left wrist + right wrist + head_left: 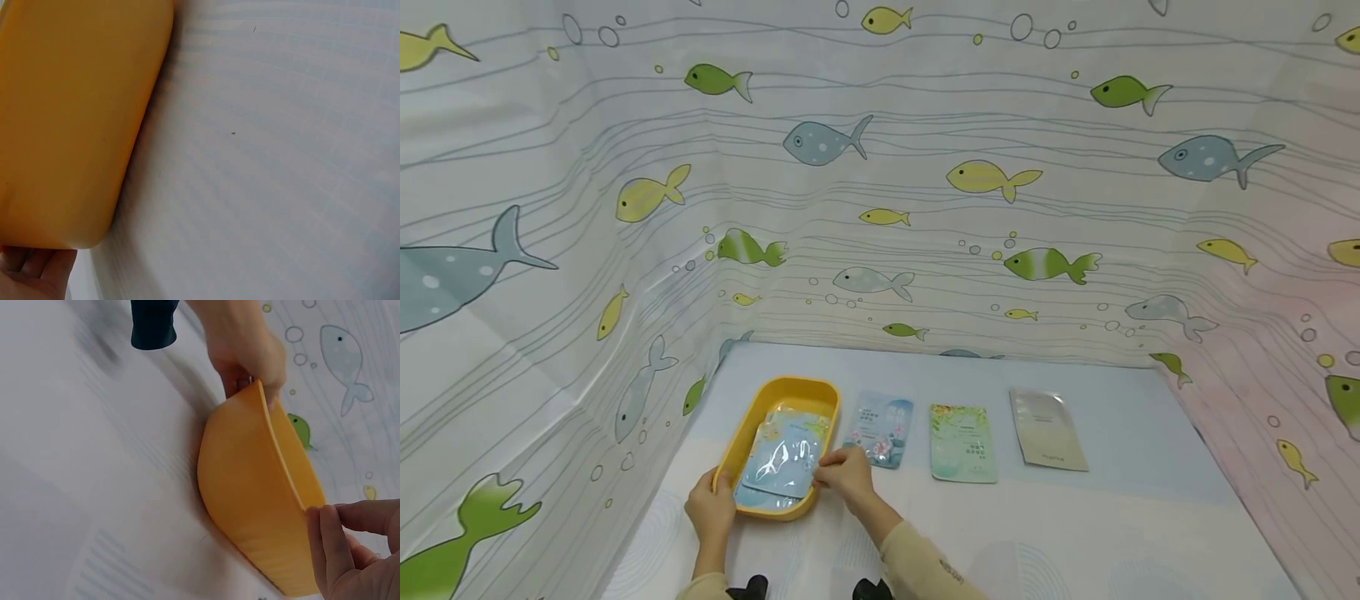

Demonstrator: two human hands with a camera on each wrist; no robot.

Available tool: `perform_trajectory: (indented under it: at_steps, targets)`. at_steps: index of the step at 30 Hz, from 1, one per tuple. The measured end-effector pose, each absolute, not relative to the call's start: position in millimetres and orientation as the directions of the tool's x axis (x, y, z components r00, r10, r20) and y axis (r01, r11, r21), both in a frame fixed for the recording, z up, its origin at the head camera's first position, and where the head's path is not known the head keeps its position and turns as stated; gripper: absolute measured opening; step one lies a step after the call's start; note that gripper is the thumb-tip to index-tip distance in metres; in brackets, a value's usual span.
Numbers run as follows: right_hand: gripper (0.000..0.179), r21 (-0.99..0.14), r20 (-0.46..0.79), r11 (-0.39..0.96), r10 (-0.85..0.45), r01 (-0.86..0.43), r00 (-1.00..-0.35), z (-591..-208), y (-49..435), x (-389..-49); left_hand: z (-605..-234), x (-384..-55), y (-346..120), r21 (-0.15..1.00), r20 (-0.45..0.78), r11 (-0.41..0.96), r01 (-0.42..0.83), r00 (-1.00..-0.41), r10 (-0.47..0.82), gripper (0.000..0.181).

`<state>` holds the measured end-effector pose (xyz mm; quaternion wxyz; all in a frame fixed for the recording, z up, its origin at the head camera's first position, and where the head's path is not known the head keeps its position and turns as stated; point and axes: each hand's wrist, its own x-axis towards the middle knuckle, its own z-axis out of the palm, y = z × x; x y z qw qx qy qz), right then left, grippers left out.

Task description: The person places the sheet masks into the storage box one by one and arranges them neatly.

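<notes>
A yellow plastic bin stands at the left of the table, with several light-blue sheet mask packets lying flat inside. My left hand grips its near left rim, thumb at the edge; the left wrist view shows those fingers under the corner of the bin. At the right side, my right hand pinches the rim between thumb and fingers. From the right wrist view, the bin's smooth outer wall shows between both hands.
Right of the bin lie a blue floral packet, a green packet and a beige-grey packet, side by side. A fish-print curtain encloses the back and sides of the white table. Two dark objects show at the near edge.
</notes>
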<state>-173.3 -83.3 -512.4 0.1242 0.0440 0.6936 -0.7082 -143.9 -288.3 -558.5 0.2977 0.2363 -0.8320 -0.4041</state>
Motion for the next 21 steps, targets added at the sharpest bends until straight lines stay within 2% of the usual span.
perform_trajectory:
  at_steps: [7, 15, 21]
  targets:
    - [0.016, -0.986, -0.157, 0.082, -0.137, 0.147, -0.978, -511, -61, -163, -558, -144, -286, 0.814, 0.306, 0.562, -0.148, -0.713, -0.631, 0.023]
    - [0.015, -0.953, 0.089, 0.278, -0.114, -0.118, -0.989, -522, -21, -151, -558, -143, -286, 0.825, 0.273, 0.541, -0.165, -0.722, -0.636, 0.025]
    - [0.014, -0.93, 0.148, 0.322, -0.111, -0.176, -0.983, -528, 5, -146, -558, -143, -287, 0.831, 0.256, 0.528, -0.173, -0.724, -0.641, 0.026]
